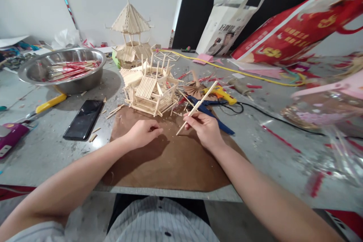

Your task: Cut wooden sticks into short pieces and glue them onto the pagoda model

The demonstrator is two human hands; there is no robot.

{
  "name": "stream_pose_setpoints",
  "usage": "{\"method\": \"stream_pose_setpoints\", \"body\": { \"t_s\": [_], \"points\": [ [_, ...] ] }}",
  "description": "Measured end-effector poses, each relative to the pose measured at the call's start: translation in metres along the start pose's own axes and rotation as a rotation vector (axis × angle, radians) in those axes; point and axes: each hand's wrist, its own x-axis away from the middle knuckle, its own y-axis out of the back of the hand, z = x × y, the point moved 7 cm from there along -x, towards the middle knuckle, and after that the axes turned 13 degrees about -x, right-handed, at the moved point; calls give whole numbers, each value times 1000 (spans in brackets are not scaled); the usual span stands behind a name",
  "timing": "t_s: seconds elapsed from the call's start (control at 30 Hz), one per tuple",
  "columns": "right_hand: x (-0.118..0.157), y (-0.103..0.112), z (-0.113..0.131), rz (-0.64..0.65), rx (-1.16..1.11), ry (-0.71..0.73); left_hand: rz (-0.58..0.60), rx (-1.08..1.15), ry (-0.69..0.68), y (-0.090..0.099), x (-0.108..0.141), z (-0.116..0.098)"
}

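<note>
The pale wooden stick [202, 101] slanted through the right hand [205, 126], pinched between thumb and fingers below its middle, its lower end pointing down toward the brown mat [176, 166] between the hands; whether a second stick lay against it was hard to tell. It looked light, dry and stiff, likely to roll in a loose pinch and to snap if bent hard, so a gentle hold near the middle seemed best. The left hand [144, 132] was curled over the mat, thumb close to the fingers; whether it pinched anything small could not be told.

Just beyond the hands sat the stick frame [147, 94], many-sided and open at the top. It appeared light but fragile at its thin uprights, safer taken low by the base from both sides. Behind it stood a roofed stick pavilion [131, 22], its tips probably delicate too. Left of the left hand lay a phone [83, 120], with a steel bowl [98, 69] of wrapped sticks farther off on the bench [272, 151].
</note>
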Motion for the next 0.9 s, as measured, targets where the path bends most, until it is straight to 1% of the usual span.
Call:
{"method": "stream_pose_setpoints", "body": {
  "t_s": [0.17,0.23,0.3,0.37,0.47,0.57,0.67,0.73,0.9],
  "points": [
    [2,-16,-8,153,86,-115,4,-118,-76,-2,-1,-2],
    [4,-22,-10,215,138,-130,2,-139,-95,-2,-1,-2],
    [5,-26,-12,272,205,-100,-3,-148,-108,-2,-1,-2],
    [6,-28,-12,313,275,-39,-9,-136,-116,-2,-1,-3],
    [8,-32,-12,357,341,34,-61,-70,-121,1,-1,-6],
    [12,-41,-11,442,337,76,-129,11,-165,3,1,-11],
    [16,-52,-8,517,329,93,-166,91,-230,1,2,-18],
    [18,-56,-6,529,334,92,-176,138,-240,0,2,-20],
    [20,-59,-3,527,406,103,-188,153,-172,4,-1,-18]
  ]
}}
